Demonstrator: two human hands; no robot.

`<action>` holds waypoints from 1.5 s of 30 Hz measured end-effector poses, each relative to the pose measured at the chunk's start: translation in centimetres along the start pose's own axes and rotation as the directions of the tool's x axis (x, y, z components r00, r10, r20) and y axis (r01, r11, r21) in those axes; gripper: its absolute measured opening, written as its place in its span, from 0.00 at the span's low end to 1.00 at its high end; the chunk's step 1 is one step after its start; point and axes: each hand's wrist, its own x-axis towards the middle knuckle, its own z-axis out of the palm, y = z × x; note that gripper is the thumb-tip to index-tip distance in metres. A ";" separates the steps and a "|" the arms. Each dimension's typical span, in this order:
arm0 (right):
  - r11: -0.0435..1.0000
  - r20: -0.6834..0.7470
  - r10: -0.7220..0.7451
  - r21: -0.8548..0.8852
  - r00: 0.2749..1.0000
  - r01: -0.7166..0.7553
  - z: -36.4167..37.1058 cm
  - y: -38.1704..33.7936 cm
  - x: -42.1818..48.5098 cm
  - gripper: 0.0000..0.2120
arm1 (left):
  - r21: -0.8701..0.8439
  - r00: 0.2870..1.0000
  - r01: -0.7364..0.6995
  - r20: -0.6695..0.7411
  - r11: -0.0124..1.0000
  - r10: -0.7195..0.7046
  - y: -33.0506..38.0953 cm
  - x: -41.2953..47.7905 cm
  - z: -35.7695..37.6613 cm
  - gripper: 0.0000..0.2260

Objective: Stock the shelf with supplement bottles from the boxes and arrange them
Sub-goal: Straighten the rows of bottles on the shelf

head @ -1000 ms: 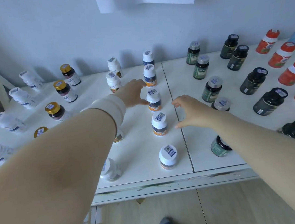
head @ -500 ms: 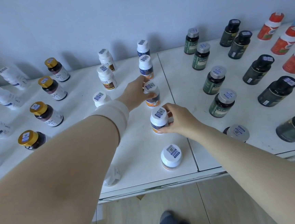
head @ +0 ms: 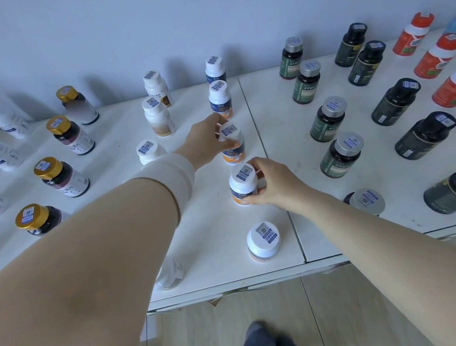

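From my feed, the white shelf point(head: 285, 118) fills the view. My left hand point(head: 205, 141) grips the third bottle point(head: 233, 147) out from the wall point(head: 126, 30), thumb across its front. I can't quite see how far the fingers wrap behind. My right hand point(head: 274, 185) pinches the fourth bottle point(head: 243, 184), which stands upright on the shelf just in front.

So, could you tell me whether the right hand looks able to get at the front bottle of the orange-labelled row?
Probably yes: the front bottle stands alone on bare shelf, close beside the right forearm. The right hand would first have to release the neighbouring bottle it grips.
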 end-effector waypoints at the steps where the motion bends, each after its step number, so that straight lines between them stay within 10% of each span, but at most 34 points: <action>1: 1.000 0.005 0.001 0.003 1.000 -0.001 -0.1 0.0 0.0 0.23 | 0.001 1.000 0.000 0.005 1.000 0.000 0.0 0.0 0.0 0.20; 45: 0.999 -0.036 0.007 -0.032 0.999 -0.009 0.3 -0.3 -0.2 0.21 | 0.020 0.999 -0.042 0.030 0.999 0.042 -0.9 0.0 -0.6 0.21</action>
